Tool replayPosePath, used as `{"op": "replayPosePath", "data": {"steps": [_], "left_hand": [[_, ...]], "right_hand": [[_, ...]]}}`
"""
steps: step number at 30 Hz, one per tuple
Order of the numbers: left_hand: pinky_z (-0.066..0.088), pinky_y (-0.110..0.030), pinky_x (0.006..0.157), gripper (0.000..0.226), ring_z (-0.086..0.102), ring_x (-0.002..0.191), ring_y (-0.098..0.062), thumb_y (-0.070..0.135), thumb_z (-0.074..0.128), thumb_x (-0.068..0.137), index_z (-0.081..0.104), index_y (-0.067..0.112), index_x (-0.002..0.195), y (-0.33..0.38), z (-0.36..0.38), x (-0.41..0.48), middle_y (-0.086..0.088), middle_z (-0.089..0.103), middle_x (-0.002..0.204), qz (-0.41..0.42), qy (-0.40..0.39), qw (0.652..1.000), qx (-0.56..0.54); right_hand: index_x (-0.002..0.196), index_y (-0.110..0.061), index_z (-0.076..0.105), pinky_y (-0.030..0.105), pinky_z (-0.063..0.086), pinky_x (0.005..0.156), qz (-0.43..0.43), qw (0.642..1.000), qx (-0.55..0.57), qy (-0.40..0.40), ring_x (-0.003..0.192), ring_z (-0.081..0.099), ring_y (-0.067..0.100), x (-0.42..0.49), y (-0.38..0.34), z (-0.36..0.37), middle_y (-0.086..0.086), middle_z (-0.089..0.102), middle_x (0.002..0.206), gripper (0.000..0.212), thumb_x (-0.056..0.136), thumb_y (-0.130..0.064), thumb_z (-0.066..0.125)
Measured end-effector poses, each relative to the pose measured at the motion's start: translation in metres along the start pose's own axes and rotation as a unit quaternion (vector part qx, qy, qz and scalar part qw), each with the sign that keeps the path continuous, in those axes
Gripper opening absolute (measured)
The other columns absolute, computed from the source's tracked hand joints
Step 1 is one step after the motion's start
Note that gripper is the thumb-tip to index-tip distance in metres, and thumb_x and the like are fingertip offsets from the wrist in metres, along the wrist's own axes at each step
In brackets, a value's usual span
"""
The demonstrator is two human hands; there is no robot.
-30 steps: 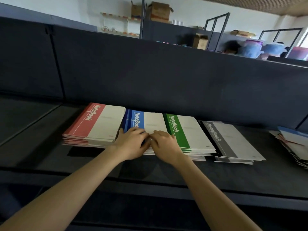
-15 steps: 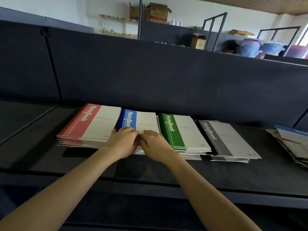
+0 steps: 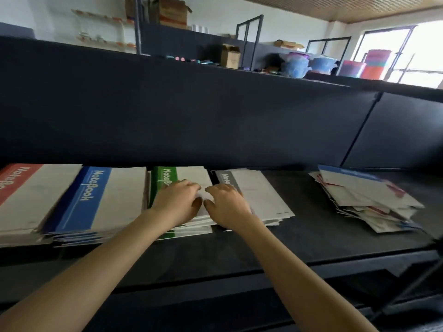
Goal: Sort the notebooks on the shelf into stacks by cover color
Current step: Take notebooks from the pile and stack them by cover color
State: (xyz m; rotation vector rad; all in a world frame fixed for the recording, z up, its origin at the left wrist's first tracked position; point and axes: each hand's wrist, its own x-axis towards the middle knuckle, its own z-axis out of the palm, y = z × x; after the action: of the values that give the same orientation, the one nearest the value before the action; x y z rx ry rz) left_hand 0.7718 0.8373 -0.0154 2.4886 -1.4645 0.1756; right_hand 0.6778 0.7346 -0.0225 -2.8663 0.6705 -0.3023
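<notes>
Left hand [image 3: 178, 203] is laid on green stack [image 3: 191, 174], fingers bent; grip cannot be told. Right hand [image 3: 227, 206] is spread, touching grey stack [image 3: 260, 196]. Squaring is judged in hand. Next, mixed pile [image 3: 359, 195] at 3 o'clock must be reached.

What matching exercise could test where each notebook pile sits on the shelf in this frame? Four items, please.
Column one:
1. red stack
2. blue stack
3. green stack
4. mixed pile

Column two:
A. under the left hand
B. far right, untidy, apart from the others
C. cut off by the picture's left edge
D. between the red stack and the green stack

Pairs: 1-C, 2-D, 3-A, 4-B
</notes>
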Motion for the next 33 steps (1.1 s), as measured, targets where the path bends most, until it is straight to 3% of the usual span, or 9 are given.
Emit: {"op": "replayPosePath", "data": {"steps": [16,22,33], "left_hand": [[0.04,-0.039,0.1,0.038,0.045,0.125,-0.022,0.031,0.045,0.095,0.049,0.02,0.132,0.215,0.071,0.113,-0.001,0.049,0.136,0.132,-0.059,0.989,-0.027],[0.038,-0.04,0.105,0.043,0.042,0.129,-0.021,0.033,0.047,0.096,0.043,0.021,0.138,0.261,0.09,0.139,-0.002,0.045,0.14,0.14,-0.08,0.987,-0.019],[0.039,-0.037,0.101,0.04,0.042,0.129,-0.021,0.032,0.045,0.097,0.046,0.018,0.134,0.298,0.11,0.186,-0.002,0.046,0.138,0.111,-0.057,0.992,-0.015]], "right_hand": [[0.132,-0.021,0.048,0.051,0.035,0.105,0.135,0.991,-0.003,0.01,0.128,0.04,0.028,-0.054,0.237,-0.048,0.006,0.051,0.131,0.042,0.091,-0.028,0.051],[0.134,-0.019,0.046,0.05,0.027,0.11,0.168,0.985,-0.033,0.031,0.131,0.034,0.027,-0.061,0.295,-0.065,0.007,0.046,0.136,0.04,0.096,-0.034,0.046],[0.134,-0.015,0.045,0.047,0.028,0.111,0.193,0.979,-0.033,0.061,0.134,0.031,0.027,-0.017,0.351,-0.075,0.008,0.043,0.14,0.042,0.095,-0.03,0.049]]}}
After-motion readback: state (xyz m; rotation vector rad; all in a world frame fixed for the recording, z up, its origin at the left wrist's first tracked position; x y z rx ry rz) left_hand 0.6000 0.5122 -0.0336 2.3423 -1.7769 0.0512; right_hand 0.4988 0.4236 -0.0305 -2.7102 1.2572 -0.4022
